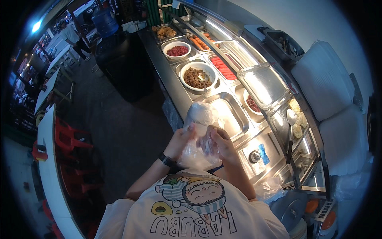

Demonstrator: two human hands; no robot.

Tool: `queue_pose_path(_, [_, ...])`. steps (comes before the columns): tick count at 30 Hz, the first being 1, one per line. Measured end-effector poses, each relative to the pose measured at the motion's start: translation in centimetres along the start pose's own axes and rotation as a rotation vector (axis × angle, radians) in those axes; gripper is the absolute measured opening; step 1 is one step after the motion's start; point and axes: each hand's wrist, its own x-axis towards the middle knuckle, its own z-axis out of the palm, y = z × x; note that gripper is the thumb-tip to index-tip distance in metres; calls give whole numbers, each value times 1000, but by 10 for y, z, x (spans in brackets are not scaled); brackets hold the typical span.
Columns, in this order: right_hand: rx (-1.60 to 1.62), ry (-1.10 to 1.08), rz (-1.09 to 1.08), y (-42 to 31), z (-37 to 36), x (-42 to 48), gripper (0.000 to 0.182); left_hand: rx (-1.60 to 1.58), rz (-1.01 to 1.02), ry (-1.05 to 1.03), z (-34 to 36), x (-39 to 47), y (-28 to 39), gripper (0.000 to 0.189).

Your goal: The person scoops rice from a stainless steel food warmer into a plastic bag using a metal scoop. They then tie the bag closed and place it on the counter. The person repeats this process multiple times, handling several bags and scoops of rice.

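Observation:
A clear plastic bag hangs in front of my shirt, with a rounded white lump, possibly rice, at its far end. My left hand, with a black band at the wrist, grips the bag's left side. On the other side, my right hand pinches the gathered plastic between thumb and fingers. Just beyond the bag lies a bare steel tray set in the food counter. Past it, a white bowl holds brown minced food, a spoon and a piece of egg.
Along the counter are red sausages, hot dogs and fried pieces. Foam containers are stacked on the right. At the left are red plastic chairs and a white table. A person stands farther off.

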Motion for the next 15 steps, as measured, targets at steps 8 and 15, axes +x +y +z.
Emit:
queue_pose_path(8, [372, 529, -211, -13, -10, 5, 32, -884, -164, -298, 1, 10, 27, 58])
queue_pose_path(15, [78, 613, -219, -18, -1, 13, 57, -639, 62, -309, -7, 33, 34, 29])
